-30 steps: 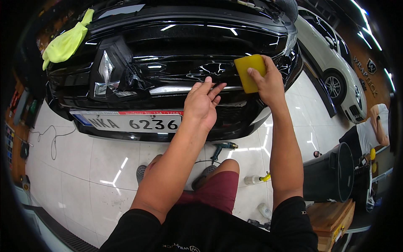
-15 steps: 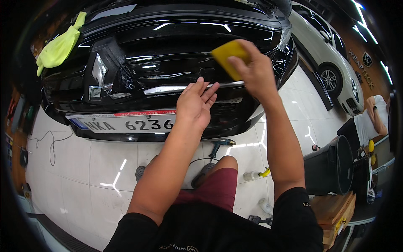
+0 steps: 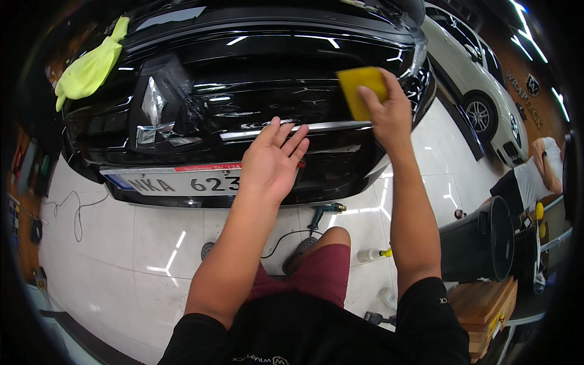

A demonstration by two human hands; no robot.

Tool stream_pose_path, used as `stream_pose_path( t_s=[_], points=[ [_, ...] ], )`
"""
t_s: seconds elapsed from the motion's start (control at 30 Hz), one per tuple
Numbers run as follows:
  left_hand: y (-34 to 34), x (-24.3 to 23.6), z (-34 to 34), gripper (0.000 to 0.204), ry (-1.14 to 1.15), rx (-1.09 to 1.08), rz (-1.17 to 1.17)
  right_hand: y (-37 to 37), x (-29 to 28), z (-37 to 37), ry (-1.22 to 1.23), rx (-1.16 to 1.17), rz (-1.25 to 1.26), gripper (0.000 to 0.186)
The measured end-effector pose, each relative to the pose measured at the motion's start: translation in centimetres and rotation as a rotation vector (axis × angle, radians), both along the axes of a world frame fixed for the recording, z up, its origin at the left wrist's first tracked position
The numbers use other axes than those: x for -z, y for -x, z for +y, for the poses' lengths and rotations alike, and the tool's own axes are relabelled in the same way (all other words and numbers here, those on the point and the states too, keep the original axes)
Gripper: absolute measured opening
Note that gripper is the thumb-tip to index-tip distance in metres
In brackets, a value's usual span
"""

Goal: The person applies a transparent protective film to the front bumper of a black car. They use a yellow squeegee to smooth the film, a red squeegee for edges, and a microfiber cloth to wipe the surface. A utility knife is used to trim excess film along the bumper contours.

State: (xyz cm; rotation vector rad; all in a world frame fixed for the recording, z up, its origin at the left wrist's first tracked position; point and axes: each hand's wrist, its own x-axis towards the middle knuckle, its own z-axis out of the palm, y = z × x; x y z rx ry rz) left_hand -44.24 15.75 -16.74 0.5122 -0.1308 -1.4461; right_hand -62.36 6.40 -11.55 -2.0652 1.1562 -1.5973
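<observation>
One person's right hand pinches a yellow pad between thumb and fingers, against the backdrop of a black car. The left hand, palm up, open and empty, hides part of the number plate. A lime cloth lies at left.

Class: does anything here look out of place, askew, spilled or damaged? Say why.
Yes. Right of the silver emblem, what looks like black film is crumpled, unlike the smoother car panel above; I cannot tell if it is damage. A corded power tool lies on the floor by the person's feet, an awkward spot.
</observation>
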Motion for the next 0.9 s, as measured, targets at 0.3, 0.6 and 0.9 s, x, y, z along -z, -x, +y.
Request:
stream_pose_path(
  t_s=[0.3,0.6,0.9],
  points=[
    [-5.7,2.7,2.6,0.026,0.163,0.048,-0.042,-13.5,1.8,4.6,0.299,-0.054,0.444,0.032],
    [-14.4,3.9,7.5,0.043,0.113,-0.486,-0.911,-0.8,4.1,0.9,-0.110,0.178,-0.341,0.031],
    [-15.1,1.9,5.3,0.025,0.173,-0.543,-1.079,-21.5,4.0,7.6,0.090,0.021,0.128,0.028]
  ],
)
